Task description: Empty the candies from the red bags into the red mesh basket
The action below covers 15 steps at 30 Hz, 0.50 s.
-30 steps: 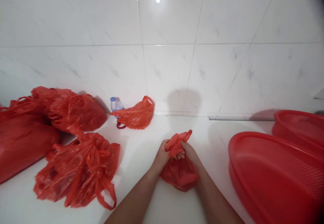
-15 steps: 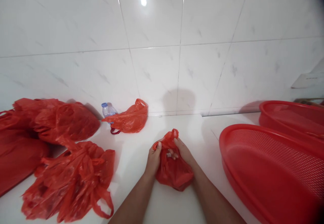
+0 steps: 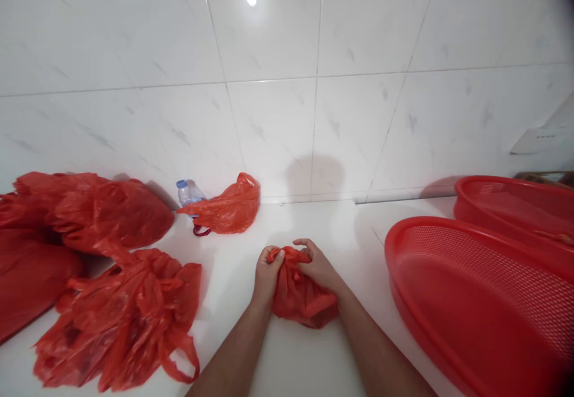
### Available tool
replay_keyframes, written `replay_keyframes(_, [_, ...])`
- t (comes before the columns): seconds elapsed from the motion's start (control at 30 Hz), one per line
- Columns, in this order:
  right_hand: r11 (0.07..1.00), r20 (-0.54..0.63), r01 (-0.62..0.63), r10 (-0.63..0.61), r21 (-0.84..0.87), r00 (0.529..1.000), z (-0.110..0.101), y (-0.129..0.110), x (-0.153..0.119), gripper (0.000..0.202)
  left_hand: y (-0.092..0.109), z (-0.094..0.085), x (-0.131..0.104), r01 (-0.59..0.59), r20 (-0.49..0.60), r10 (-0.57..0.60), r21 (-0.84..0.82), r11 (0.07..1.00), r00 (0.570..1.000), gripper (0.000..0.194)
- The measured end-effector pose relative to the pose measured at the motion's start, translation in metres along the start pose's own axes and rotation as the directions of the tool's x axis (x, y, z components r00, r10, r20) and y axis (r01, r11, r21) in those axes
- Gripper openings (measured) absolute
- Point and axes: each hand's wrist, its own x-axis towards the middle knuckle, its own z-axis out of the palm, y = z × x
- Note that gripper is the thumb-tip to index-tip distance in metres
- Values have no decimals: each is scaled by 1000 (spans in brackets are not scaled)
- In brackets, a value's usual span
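Note:
A small red plastic bag (image 3: 305,301) is between my two hands at the middle of the white table. My left hand (image 3: 269,268) pinches the bag's gathered top at its left side, thumb uppermost. My right hand (image 3: 317,264) grips the top from the right, with the index finger stretched out above it. The bag's lower part bulges out below my hands; what it holds, if anything, is hidden.
Crumpled red plastic bags (image 3: 130,319) and fuller red bags (image 3: 112,211) lie at the left. Near the wall stand a clear bottle (image 3: 185,192) with a blue cap and another red bag (image 3: 233,208). Red mesh baskets (image 3: 448,301) occupy the right, beside a tiled wall (image 3: 269,134).
My hands have drawn the bag's top together; the loop that stood up above it is now folded down. My right index finger has come out over the top. The view has shifted slightly.

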Motion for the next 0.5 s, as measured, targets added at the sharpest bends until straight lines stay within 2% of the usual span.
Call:
replay_keyframes(0.07, [976, -113, 3, -28, -217, 993, 3, 1, 1, 40, 1, 0, -1, 5, 36, -6, 13, 1000, 999, 27])
replay_keyframes(0.13, [938, -193, -6, -65, -347, 979, 5, 2, 2, 23, 3, 0, -2, 9, 93, -12, 30, 999, 996, 27])
replay_keyframes(0.2, [921, -264, -31, -79, -389, 961, 5, 5, 1, 16, 5, 2, -3, 6, 157, -12, 43, 999, 987, 27])
replay_keyframes(0.27, [917, -307, -56, -75, -396, 949, 4, 8, 0, 20, 7, 5, -6, -4, 210, -6, 51, 999, 978, 28])
replay_keyframes(0.37, [933, -285, -42, -66, -358, 956, -2, 11, 1, 32, 7, 10, -10, -35, 239, 17, 70, 997, 971, 28])
replay_keyframes(0.5, [967, -125, 1, -33, -254, 992, -12, 5, 1, 27, 5, 13, -15, -91, 204, 66, 117, 989, 977, 25])
